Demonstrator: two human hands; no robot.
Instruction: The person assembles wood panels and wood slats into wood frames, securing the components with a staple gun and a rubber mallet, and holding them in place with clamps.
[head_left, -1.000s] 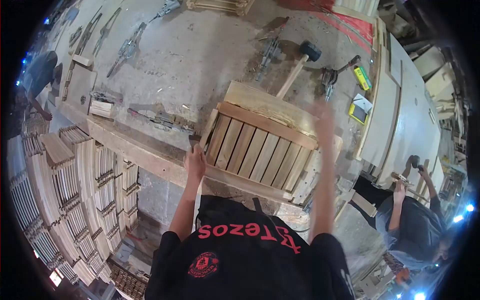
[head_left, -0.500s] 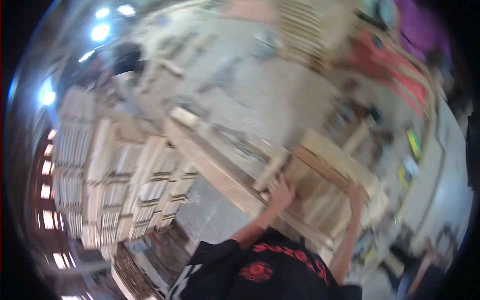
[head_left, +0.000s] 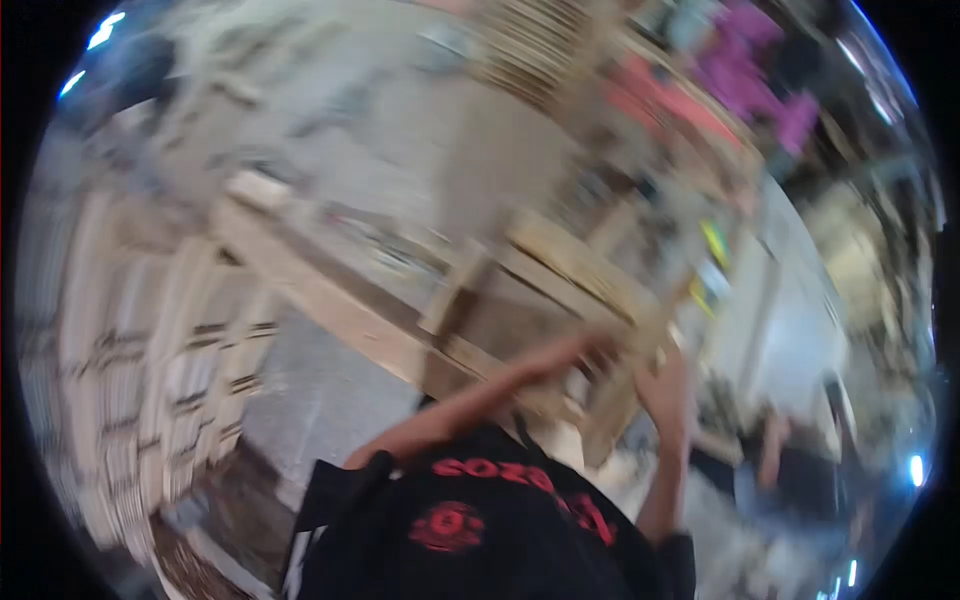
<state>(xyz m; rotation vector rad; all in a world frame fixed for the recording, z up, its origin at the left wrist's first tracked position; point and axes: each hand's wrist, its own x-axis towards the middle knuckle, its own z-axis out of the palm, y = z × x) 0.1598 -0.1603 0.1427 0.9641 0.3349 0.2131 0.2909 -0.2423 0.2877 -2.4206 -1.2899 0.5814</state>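
A wooden panel point(head_left: 610, 405) stands tilted up on its edge between my hands, blurred by motion. My right hand point(head_left: 662, 385) closes on its right side. Reaching across from the left, my left hand point(head_left: 597, 350) is at the panel's other side, near its upper end; its fingers are too smeared to tell whether they grip. Just beyond lies a frame of thick wooden pieces point(head_left: 570, 262), with a short upright block point(head_left: 458, 290) at its left. A long wooden beam point(head_left: 330, 300) runs from there towards the upper left.
Stacked wooden parts point(head_left: 150, 360) fill the left side. A slatted wooden stack point(head_left: 530, 50) stands at the back. A yellow-green object point(head_left: 715, 245) lies on the right. Another person's arm point(head_left: 772, 450) shows at lower right, and someone in purple point(head_left: 740, 60) is farther off.
The panel, flatter within the frame before, is now tilted up on edge. My left hand has moved from the block across to the panel. The whole view has shifted to the right.
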